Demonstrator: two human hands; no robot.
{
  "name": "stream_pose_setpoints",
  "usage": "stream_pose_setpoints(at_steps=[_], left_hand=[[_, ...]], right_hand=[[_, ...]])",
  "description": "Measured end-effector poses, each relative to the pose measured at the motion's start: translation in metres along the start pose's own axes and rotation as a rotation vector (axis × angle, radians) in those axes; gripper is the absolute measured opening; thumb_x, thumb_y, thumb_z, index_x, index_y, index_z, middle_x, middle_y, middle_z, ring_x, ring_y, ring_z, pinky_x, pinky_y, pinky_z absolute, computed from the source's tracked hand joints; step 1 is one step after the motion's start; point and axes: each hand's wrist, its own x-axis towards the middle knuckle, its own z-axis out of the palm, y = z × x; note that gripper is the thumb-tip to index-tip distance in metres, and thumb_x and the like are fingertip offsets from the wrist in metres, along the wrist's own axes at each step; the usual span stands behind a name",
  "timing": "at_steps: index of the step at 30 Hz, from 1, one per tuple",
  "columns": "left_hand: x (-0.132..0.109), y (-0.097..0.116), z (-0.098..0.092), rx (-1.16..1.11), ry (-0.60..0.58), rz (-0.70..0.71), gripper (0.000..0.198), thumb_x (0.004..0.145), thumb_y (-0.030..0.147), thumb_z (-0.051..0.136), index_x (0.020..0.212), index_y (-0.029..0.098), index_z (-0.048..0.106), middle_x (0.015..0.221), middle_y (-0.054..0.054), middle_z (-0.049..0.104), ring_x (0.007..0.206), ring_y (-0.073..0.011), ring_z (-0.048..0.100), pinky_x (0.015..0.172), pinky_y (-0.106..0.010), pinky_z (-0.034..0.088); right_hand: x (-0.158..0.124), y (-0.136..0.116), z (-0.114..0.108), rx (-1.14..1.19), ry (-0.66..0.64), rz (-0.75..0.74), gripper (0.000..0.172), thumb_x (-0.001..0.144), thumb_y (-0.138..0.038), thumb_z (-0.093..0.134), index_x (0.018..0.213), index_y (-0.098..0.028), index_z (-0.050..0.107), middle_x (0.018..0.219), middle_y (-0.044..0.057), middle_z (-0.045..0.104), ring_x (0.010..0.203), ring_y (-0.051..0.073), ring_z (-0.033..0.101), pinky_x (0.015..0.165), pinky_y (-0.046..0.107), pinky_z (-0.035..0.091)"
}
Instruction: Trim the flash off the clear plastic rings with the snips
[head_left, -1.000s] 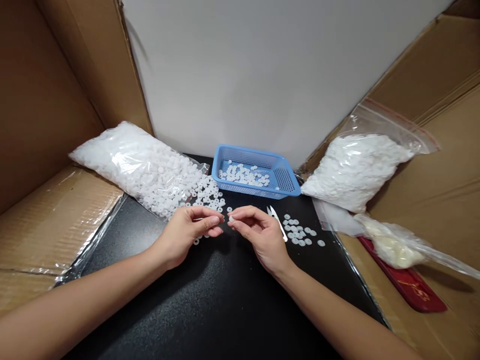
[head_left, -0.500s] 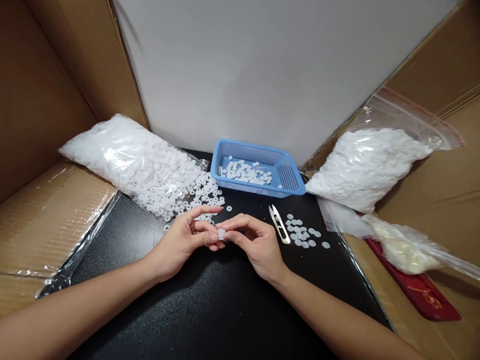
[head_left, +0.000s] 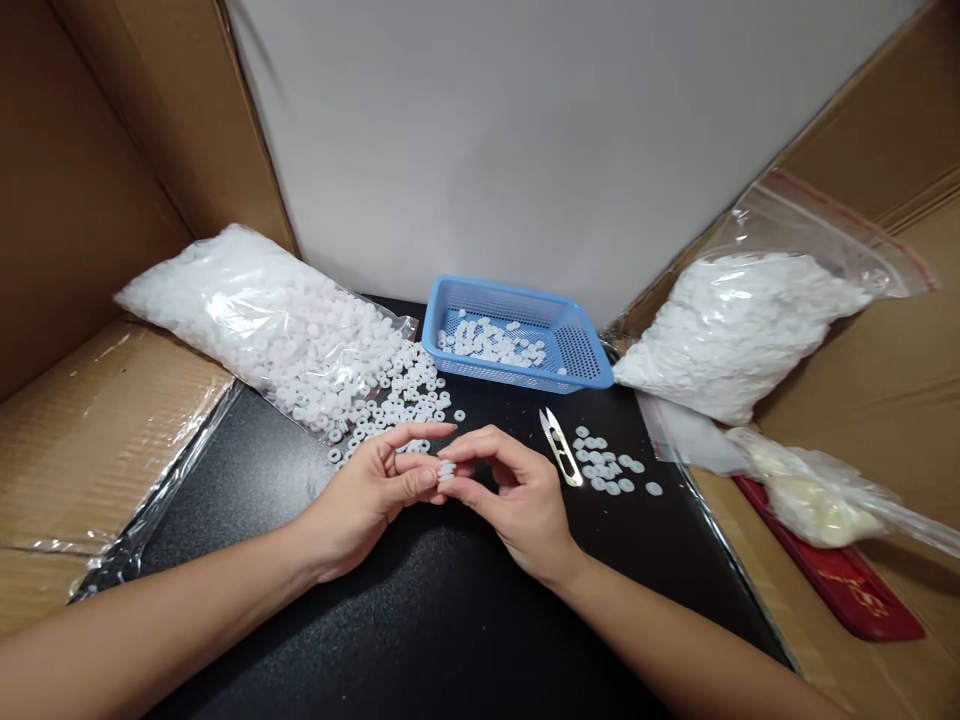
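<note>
A small translucent white piece (head_left: 446,469), which looks like a few stacked plastic rings, is pinched between the fingertips of both hands. My left hand (head_left: 382,480) grips it from the left between thumb and fingers, with the index finger stretched out above. From the right, my right hand (head_left: 517,495) holds it between thumb and fingertips. Loose white rings (head_left: 420,385) lie in a heap just beyond my left hand. Right of my right hand are thread snips (head_left: 561,448) and a small group of flat white discs (head_left: 604,465). Fingers partly hide the held piece.
A blue perforated basket (head_left: 525,382) with white pieces inside stands at the back of the black table (head_left: 390,630). A large bag of rings (head_left: 262,310) lies left; a zip bag of white pieces (head_left: 739,330) leans right, above a red case (head_left: 862,600). Cardboard walls flank both sides.
My right hand's fingers have shifted slightly around the small white piece, and my left index finger has moved a little to the right. The view has shifted slightly; other things stay put.
</note>
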Motion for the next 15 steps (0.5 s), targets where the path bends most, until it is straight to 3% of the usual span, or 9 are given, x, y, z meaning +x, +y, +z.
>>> stream_pose_setpoints(at_steps=[9,15], left_hand=[[-0.0016,0.0032,-0.0002,0.060,0.044,0.050,0.043,0.066,0.025,0.093,0.105,0.019,0.076,0.072,0.000,0.078,0.071,-0.0139,0.066,0.080,-0.027,0.046],[-0.0029,0.0037,0.0003,0.004,-0.035,0.035,0.047,0.071,0.033,0.090,0.114,0.022,0.076,0.084,-0.004,0.081,0.078,-0.0168,0.070,0.082,-0.028,0.047]], right_hand=[[-0.0008,-0.0061,0.0020,-0.033,-0.033,-0.100,0.012,0.085,-0.020,0.078,0.094,-0.026,0.074,0.090,0.002,0.071,0.082,0.018,0.066,0.073,0.032,0.057],[-0.0018,-0.0059,0.0023,0.015,-0.041,-0.078,0.013,0.082,-0.020,0.079,0.091,-0.026,0.072,0.094,0.003,0.066,0.082,0.017,0.064,0.069,0.030,0.057]])
